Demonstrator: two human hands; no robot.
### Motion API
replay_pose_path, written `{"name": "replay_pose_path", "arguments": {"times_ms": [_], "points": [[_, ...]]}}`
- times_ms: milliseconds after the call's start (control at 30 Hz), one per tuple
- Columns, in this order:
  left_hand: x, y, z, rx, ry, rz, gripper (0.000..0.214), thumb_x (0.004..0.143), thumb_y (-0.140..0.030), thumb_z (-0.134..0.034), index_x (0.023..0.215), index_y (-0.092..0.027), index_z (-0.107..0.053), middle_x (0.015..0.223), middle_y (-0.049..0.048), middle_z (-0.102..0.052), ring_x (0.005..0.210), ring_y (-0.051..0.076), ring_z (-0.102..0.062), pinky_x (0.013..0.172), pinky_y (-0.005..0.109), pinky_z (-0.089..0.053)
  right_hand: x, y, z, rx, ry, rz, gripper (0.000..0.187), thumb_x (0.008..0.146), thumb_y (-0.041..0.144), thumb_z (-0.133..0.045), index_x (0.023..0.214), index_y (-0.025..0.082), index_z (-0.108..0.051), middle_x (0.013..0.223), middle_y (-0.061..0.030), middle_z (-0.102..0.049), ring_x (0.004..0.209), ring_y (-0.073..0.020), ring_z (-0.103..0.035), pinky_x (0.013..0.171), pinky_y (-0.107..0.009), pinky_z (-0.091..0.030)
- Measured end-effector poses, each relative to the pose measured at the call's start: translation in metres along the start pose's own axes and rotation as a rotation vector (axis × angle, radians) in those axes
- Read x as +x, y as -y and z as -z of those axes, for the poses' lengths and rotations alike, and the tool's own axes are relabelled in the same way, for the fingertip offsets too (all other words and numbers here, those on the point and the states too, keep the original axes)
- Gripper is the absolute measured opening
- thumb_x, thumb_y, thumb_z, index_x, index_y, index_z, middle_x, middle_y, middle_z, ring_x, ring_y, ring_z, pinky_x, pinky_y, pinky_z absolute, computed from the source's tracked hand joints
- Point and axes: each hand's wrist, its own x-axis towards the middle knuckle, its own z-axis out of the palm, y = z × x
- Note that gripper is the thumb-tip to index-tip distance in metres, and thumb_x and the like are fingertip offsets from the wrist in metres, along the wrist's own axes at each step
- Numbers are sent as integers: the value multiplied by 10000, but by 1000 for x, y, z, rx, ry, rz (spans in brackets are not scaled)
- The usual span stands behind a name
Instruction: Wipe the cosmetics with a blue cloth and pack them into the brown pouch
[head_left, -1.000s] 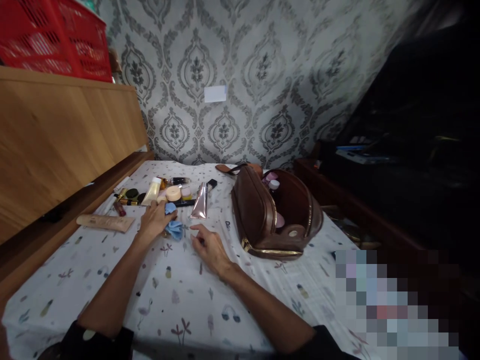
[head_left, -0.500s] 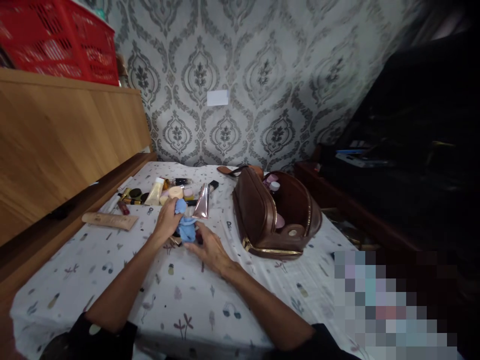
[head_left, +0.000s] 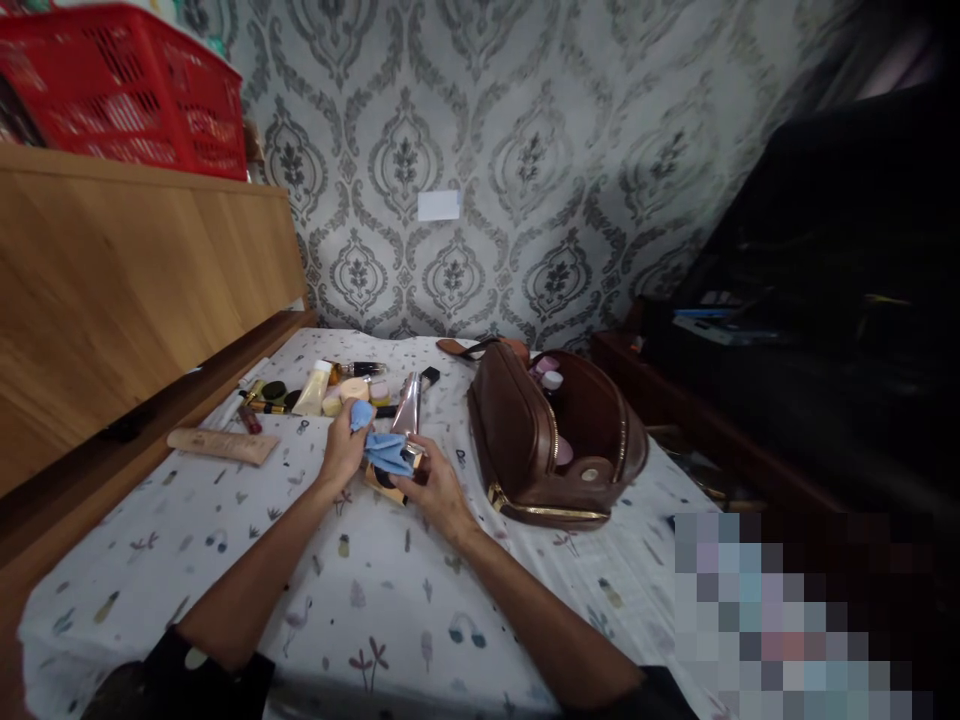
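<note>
A crumpled blue cloth (head_left: 388,453) is gripped in my left hand (head_left: 343,450), with part of it bunched above the thumb. My right hand (head_left: 441,492) has its fingers closed on the side of a small gold and dark makeup case (head_left: 385,488). The cloth lies across the top of this case and hides much of it. Just beyond my hands stands a shiny pink tube (head_left: 408,402). Left of it are a cream tube (head_left: 313,388) and several small jars, with a round peach jar (head_left: 355,390) among them. A beige tube (head_left: 223,444) lies farther left.
An open brown makeup bag (head_left: 517,430) stands on the right of the patterned white sheet (head_left: 420,620), a few items inside. A wooden cabinet (head_left: 150,240) with a red basket (head_left: 127,90) borders the left. The patterned wall (head_left: 510,240) closes off the back.
The gold and dark case has come into clearer view below the cloth, held by my right hand. The cloth has spread and shifted right over it. The view has tilted slightly up.
</note>
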Motion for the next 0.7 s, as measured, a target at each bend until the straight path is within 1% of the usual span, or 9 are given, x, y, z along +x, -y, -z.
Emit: {"name": "replay_pose_path", "arguments": {"times_ms": [67, 167, 267, 300, 367, 433, 500, 600, 700], "points": [[0, -3, 3, -10, -63, -27, 301, 908, -486, -509, 1027, -213, -557, 869, 24, -661, 834, 215, -654, 781, 335, -536, -1, 2, 0, 9, 20, 7, 649, 702, 233, -723, 1309, 195, -499, 1024, -52, -719, 877, -192, -690, 821, -339, -555], [-2, -10, 8, -7, -138, -69, 293, 932, -460, -499, 1102, -226, -549, 1020, 41, -679, 976, 222, -653, 868, 338, -527, -2, 4, -1, -13, 26, 11, 691, 679, 232, -740, 1324, 203, -491, 1016, -41, -714, 872, -192, -683, 820, -341, -554], [-6, -19, 13, 46, -166, -157, 341, 941, -457, -503, 1191, -227, -529, 1122, 62, -671, 1074, 232, -636, 936, 348, -507, -2, 5, 0, -33, 27, -13, 723, 658, 214, -750, 1329, 206, -484, 988, -23, -713, 845, -182, -675, 793, -329, -551], [-8, -21, 13, 75, -146, -214, 370, 936, -456, -517, 1224, -223, -525, 1168, 73, -662, 1110, 239, -626, 964, 352, -495, -2, 4, 0, -39, 27, -25, 732, 649, 206, -754, 1329, 205, -482, 972, -17, -713, 831, -180, -674, 782, -325, -550], [-14, -25, 13, 145, -33, -352, 431, 923, -443, -543, 1290, -216, -527, 1224, 90, -639, 1139, 248, -611, 985, 353, -484, -1, 4, 1, -57, 19, -43, 729, 644, 194, -754, 1321, 194, -484, 924, -6, -713, 781, -174, -668, 756, -321, -548], [-22, -26, 9, 239, 131, -498, 455, 926, -413, -537, 1340, -223, -547, 1182, 86, -628, 1077, 243, -618, 936, 346, -502, 0, 3, 2, -85, 9, -39, 696, 644, 187, -745, 1293, 186, -497, 899, -4, -714, 757, -175, -662, 728, -316, -545], [-30, -27, 3, 353, 253, -635, 413, 950, -364, -504, 1335, -241, -590, 1106, 80, -614, 1015, 238, -610, 885, 354, -517, 1, 2, 4, -127, -13, -8, 618, 637, 186, -728, 1221, 184, -529, 909, -10, -715, 780, -184, -660, 717, -313, -542], [-39, -25, -7, 516, 292, -785, 361, 957, -257, -486, 1282, -237, -641, 1125, 107, -604, 1052, 267, -573, 892, 412, -522, 2, -1, 6, -192, -55, 20, 449, 645, 191, -687, 1078, 183, -571, 890, -14, -705, 793, -194, -652, 719, -317, -536], [-41, -20, -9, 597, 281, -823, 402, 922, -178, -510, 1305, -227, -621, 1183, 125, -600, 1073, 282, -550, 900, 447, -531, 2, -4, 6, -167, -42, 31, 396, 674, 200, -676, 1058, 185, -582, 858, -8, -703, 782, -190, -650, 713, -309, -534]]}}
